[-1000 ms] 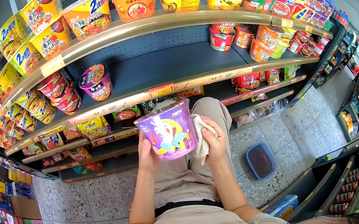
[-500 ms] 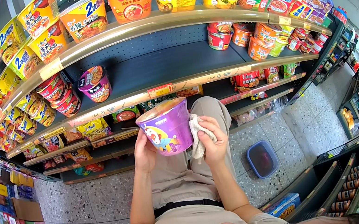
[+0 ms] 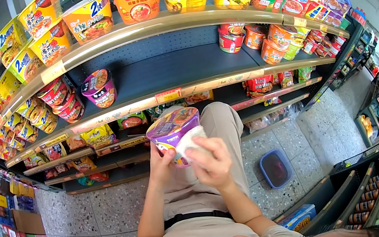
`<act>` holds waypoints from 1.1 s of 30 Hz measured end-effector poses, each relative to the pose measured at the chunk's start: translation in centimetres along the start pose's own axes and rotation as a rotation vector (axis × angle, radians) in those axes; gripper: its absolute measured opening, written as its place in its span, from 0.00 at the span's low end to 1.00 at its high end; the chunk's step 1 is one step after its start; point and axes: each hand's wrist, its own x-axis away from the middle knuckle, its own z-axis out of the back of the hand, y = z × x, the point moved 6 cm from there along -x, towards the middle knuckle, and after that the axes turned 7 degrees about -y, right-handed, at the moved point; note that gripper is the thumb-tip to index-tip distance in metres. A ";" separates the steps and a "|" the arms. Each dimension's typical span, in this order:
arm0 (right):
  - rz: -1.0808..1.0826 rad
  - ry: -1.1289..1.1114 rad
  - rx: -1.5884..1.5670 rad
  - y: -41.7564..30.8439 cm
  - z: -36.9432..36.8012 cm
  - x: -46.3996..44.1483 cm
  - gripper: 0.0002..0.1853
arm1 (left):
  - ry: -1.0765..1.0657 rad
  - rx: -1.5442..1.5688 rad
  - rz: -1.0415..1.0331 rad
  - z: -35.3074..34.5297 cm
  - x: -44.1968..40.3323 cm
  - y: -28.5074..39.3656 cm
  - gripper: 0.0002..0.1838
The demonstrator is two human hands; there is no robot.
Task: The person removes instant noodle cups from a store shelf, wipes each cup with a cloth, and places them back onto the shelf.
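A purple noodle cup [image 3: 164, 131] is held above my lap, its patterned lid tilted toward me. My left hand [image 3: 161, 165] grips the cup's left side from below, thumb on the wall. A whitish cloth [image 3: 190, 143] lies pressed against the cup's right front wall, under the fingers of my right hand [image 3: 212, 162], which is closed on it and slightly blurred. The cloth and fingers hide part of the cup's printed side.
Before me a dark shelf [image 3: 162, 73] carries another purple cup [image 3: 99, 89] at left and red and orange cups [image 3: 272, 51] at right. Stacked cups [image 3: 139, 1] line the shelf above. A blue plastic tub [image 3: 277, 168] sits on the floor at right.
The cup has tilted so its lid shows, and its side has turned. My right hand has moved left with the cloth, from beside the cup onto its front wall.
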 end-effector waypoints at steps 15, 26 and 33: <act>-0.458 0.198 0.113 8.7 2.3 1.7 0.14 | -0.119 0.054 -0.011 0.2 0.6 -0.1 0.46; 0.048 -0.133 -0.005 -0.8 -0.9 0.3 0.21 | 0.055 0.096 0.015 1.0 0.0 -1.4 0.31; 0.050 -0.098 0.085 -0.4 -2.4 0.6 0.21 | 0.117 0.007 -0.043 1.0 0.0 0.0 0.31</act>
